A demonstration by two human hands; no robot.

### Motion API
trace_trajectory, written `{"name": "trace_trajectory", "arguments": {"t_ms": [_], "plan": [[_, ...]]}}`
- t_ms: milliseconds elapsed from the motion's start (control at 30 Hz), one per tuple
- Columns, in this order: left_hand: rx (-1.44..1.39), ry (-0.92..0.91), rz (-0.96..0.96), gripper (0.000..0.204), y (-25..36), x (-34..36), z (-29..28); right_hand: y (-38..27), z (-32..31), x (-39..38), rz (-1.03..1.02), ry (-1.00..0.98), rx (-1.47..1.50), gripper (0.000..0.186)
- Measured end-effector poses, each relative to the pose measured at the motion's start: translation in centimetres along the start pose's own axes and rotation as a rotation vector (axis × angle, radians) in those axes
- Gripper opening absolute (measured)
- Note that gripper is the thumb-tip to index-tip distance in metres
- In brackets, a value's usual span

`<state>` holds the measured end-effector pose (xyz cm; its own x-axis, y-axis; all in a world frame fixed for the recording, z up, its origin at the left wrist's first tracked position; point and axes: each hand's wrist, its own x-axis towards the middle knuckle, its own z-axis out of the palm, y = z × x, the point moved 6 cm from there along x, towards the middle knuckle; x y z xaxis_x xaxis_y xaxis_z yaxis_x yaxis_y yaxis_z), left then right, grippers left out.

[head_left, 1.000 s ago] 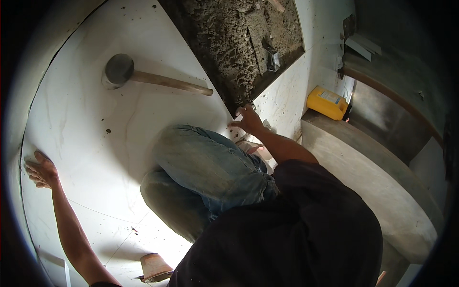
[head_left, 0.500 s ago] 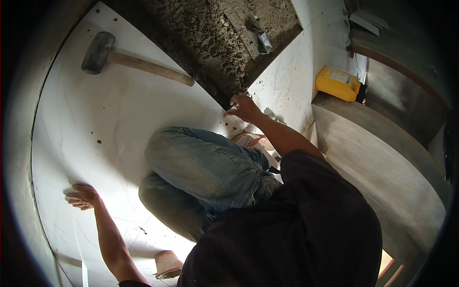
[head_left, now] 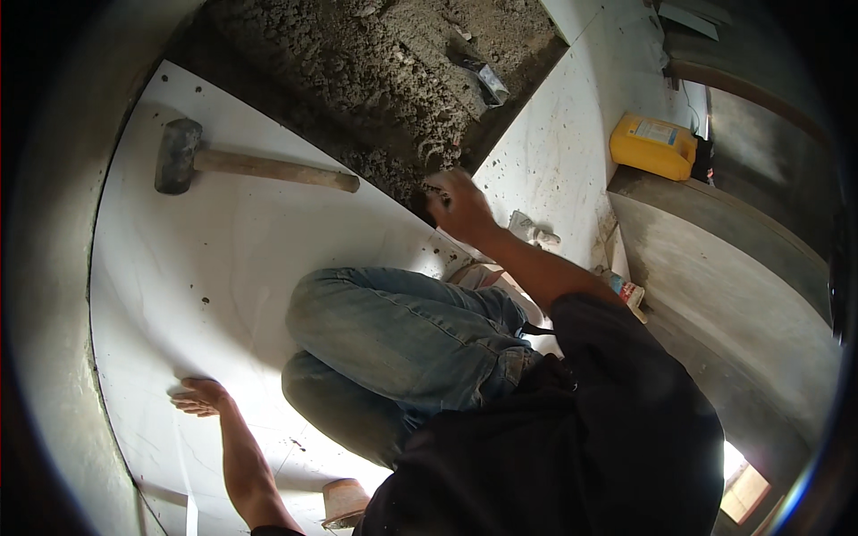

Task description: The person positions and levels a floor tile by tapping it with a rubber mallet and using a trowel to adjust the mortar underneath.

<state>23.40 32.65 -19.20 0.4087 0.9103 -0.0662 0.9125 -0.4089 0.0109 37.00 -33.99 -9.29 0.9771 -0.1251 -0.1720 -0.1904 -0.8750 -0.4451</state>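
Observation:
My left hand [head_left: 198, 398] lies with fingers outstretched on the white marble-look tile [head_left: 223, 241], left of my bent knees. My right hand [head_left: 459, 207] is at the near corner of the square of rough grey mortar [head_left: 371, 62], its fingers curled and slightly blurred; what they hold, if anything, is hidden. A rubber mallet [head_left: 179, 156] with a wooden handle lies on the tile left of that corner. A small metal tool [head_left: 487, 82] lies in the mortar. A pale, dirty tool [head_left: 527, 228] lies right of my right hand.
A yellow jug [head_left: 652, 147] sits on a curved concrete ledge [head_left: 715, 250] at the right, with white offcuts [head_left: 688, 22] beyond. A small bucket [head_left: 344, 500] stands at the bottom. A concrete wall [head_left: 80, 393] runs along the left. A printed packet [head_left: 630, 295] lies beside the ledge.
My left hand has slid down and rightward over the tile. My right hand's fingers have curled more at the mortar corner. The view has shifted.

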Motion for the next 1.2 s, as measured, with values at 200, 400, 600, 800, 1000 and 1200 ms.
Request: {"name": "trace_trajectory", "arguments": {"t_ms": [200, 400, 600, 800, 1000, 1200], "plan": [[0.006, -0.099, -0.090, 0.083, -2.1, -0.5, 0.6, 21.3, -3.4, -16.1, 0.615, -0.569, -0.529, 0.069], [0.060, -0.199, -0.036, 0.090, -2.9, 3.0, 2.0, 23.7, -4.6, -17.7, 0.523, -0.565, -0.635, 0.060], [-0.051, -0.300, -0.327, 0.095, -0.3, 1.6, 0.9, 28.5, -6.1, -20.5, 0.616, -0.443, -0.799, 0.053], [-0.171, -0.181, -0.494, 0.112, -2.4, 5.9, 2.9, 21.9, -7.1, -16.3, 0.290, -0.235, -0.290, 0.043], [-0.371, 0.045, -0.663, 0.110, 0.7, 3.4, 3.5, -5.6, -4.2, 3.1, 0.250, -0.396, 0.449, 0.028], [-0.166, -0.014, -0.570, 0.100, 1.5, 2.5, 1.3, -23.2, 2.9, 22.1, -0.237, -0.394, 0.255, 0.031]]}}
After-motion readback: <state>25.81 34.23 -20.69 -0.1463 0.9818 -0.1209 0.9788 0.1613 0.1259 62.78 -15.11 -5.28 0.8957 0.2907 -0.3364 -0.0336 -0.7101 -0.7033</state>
